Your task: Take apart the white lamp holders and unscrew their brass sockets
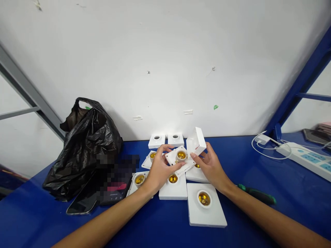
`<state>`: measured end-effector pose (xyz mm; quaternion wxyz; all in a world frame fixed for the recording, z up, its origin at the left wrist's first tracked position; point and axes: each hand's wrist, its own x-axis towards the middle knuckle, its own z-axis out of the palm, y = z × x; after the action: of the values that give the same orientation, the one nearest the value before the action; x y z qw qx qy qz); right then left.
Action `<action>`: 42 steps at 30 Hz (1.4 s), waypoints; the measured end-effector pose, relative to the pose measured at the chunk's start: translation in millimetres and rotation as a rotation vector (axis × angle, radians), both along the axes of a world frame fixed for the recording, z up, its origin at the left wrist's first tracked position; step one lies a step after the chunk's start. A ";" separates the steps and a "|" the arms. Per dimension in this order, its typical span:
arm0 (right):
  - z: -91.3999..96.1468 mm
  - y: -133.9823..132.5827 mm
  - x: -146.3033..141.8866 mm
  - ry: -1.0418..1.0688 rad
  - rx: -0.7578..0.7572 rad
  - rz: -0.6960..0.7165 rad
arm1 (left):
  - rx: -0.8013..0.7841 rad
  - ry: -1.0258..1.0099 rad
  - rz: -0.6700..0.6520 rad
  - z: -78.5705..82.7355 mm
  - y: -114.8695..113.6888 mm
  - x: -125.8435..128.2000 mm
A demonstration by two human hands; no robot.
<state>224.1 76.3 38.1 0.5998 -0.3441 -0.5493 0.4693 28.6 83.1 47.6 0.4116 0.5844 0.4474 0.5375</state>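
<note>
My left hand (159, 169) grips a white square lamp-holder base (178, 159) with a brass socket, held tilted above the blue table (155, 227). My right hand (210, 166) holds a white square cover (196, 142), raised and tilted just to the right of that base. Beneath both hands lie several more white lamp holders with brass sockets; one (205, 204) is nearest me and another (173, 186) is under my left hand. Two closed white units (156, 140) stand at the back by the wall.
A black plastic bag (84, 148) sits at the left, with a dark phone (82, 201) in front of it. A green-handled screwdriver (257, 195) lies under my right forearm. A white power strip (306, 158) with a charger and cable (262, 139) is at the right.
</note>
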 end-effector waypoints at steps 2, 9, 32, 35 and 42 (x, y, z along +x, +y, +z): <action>0.5 0.1 1.1 0.010 0.001 -0.010 | -0.081 -0.066 -0.033 3.9 -1.9 0.7; 6.4 0.9 2.5 0.038 0.030 -0.105 | -0.249 -0.305 -0.254 20.4 -13.5 12.7; 10.7 -0.2 26.4 -0.709 0.478 -0.155 | -0.357 -0.638 -0.487 15.0 -10.1 -0.7; 11.1 -3.1 25.6 -0.763 0.471 -0.037 | -0.348 -0.663 -0.528 17.0 -9.4 -1.8; 13.4 -3.2 26.3 -0.696 0.433 0.046 | -0.345 -0.608 -0.437 19.9 -19.0 1.1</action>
<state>250.4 73.2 51.5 0.4261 -0.3357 -0.8129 0.2120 29.7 64.1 67.5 0.7214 0.4026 0.2542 0.5028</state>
